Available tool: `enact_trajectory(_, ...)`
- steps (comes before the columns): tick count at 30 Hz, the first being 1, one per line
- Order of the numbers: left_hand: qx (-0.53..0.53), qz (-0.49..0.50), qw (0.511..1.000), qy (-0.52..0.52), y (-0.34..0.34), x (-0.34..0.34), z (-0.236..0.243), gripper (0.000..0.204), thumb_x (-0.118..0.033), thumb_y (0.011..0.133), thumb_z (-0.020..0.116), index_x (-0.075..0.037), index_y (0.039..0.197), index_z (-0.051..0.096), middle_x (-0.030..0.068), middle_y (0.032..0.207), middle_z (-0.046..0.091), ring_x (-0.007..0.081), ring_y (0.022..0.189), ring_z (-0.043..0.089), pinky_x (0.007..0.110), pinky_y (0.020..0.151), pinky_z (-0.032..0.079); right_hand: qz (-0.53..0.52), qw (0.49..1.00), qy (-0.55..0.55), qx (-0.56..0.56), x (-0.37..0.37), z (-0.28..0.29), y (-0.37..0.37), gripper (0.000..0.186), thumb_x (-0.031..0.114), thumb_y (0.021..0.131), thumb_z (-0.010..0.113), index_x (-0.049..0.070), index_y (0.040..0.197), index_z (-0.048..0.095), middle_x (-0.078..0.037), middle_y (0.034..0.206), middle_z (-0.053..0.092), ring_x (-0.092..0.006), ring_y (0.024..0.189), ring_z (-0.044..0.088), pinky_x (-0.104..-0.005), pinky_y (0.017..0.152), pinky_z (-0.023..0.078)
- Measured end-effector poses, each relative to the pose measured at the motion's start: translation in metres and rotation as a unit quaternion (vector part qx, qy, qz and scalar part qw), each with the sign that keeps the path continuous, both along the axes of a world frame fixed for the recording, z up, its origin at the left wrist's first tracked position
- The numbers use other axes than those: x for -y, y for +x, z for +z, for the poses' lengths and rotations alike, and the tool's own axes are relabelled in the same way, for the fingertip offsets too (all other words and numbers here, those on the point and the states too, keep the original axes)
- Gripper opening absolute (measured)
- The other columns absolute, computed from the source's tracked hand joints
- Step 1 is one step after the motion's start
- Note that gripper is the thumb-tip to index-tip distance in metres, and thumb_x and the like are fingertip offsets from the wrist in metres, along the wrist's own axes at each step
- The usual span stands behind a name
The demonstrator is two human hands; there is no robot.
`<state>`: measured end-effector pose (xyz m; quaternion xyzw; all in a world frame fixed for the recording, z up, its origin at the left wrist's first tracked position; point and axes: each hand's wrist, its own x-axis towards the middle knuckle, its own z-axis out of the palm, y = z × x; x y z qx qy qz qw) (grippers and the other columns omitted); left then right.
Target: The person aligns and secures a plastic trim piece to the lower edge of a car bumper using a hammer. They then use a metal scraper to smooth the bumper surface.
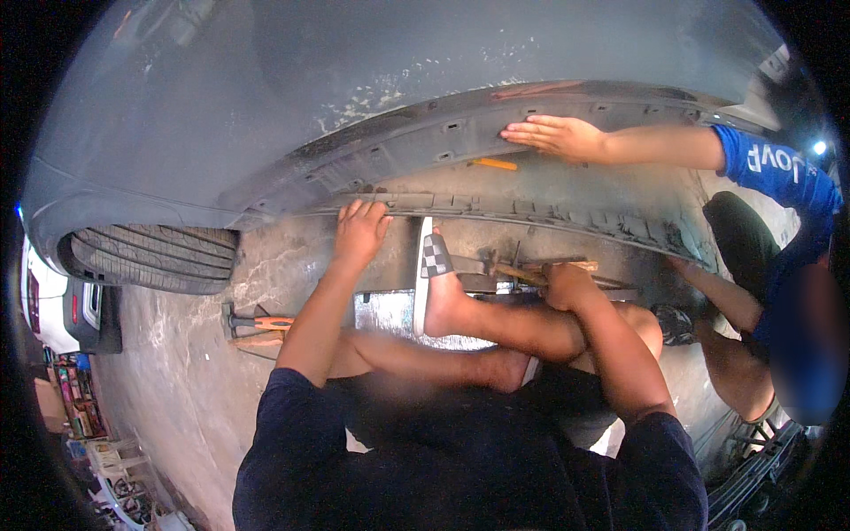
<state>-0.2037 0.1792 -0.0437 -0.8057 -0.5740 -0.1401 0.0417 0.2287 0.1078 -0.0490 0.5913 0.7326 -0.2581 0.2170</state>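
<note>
Dark shirt (460, 478) cloth sits closest to the camera, on the near side of a long trim strip (522, 211). That strip lies below the car's grey sill (390, 150); it is grey-black, dusty and scuffed, with ribs and small lugs along its length, and looks bowed in this wide view. On the strip's left part rests the left hand (361, 232), fingers slightly bent over the edge; whether it grips, I cannot tell. Nearer than the strip, the right hand (567, 287) is closed around the wooden handle of a hammer (521, 273). 1 checkered sandal (434, 257) reaches the strip's near edge.

Beyond the strip, a co-worker's flat hand (558, 137) touches the sill, above 1 orange tool (494, 164) on the floor. The co-worker's other hand (686, 265) is at the strip's right end. Off the strip's left end stands a tyre (150, 261); nearer than that end lies an orange-handled tool (266, 323).
</note>
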Motion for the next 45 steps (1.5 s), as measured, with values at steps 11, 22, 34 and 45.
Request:
enact_trajectory(11,0.101,-0.031,0.994,0.007,-0.017,0.097,0.041,0.022,-0.028,0.093,0.075,-0.007,0.099,0.069,0.0088,0.098,0.070,0.0331,0.099,0.062,0.047,0.090,0.046,-0.007,0.999,-0.017,0.038,-0.002,-0.011,0.001,0.048,0.033,0.093,0.067,0.002,0.131,0.069,-0.028,0.128,0.070,-0.0408,0.122,0.068,-0.0501,0.105,0.054)
enact_trajectory(22,0.085,0.007,0.993,0.078,-0.015,0.152,0.083,0.025,-0.032,0.090,0.079,-0.010,0.098,0.072,0.0078,0.094,0.067,0.0315,0.096,0.060,0.049,0.098,0.042,-0.096,0.984,0.024,-0.151,0.002,-0.009,-0.007,0.069,0.035,0.095,0.073,0.001,0.152,0.054,-0.024,0.161,0.048,-0.0399,0.149,0.046,-0.0440,0.125,0.035)
enact_trajectory(34,0.114,0.003,0.984,0.140,0.000,0.159,0.082,0.024,-0.028,0.084,0.084,-0.012,0.095,0.069,0.0050,0.090,0.066,0.0284,0.092,0.061,0.051,0.097,0.042,-0.481,0.365,-0.042,-0.796,-0.017,-0.045,-0.022,0.042,0.037,0.105,0.065,0.009,0.136,0.064,-0.011,0.139,0.068,-0.0314,0.126,0.065,-0.0516,0.113,0.049)
enact_trajectory(45,0.093,0.283,0.922,0.248,-0.058,0.138,0.086,0.076,-0.044,0.083,0.089,-0.010,0.144,0.059,0.0271,0.151,0.050,0.0416,0.145,0.043,0.060,0.123,0.028,-0.355,0.267,-0.153,-0.883,-0.072,0.016,-0.033,0.059,0.007,0.074,0.067,0.001,0.133,0.062,-0.021,0.135,0.065,-0.0460,0.129,0.058,-0.0691,0.114,0.046)
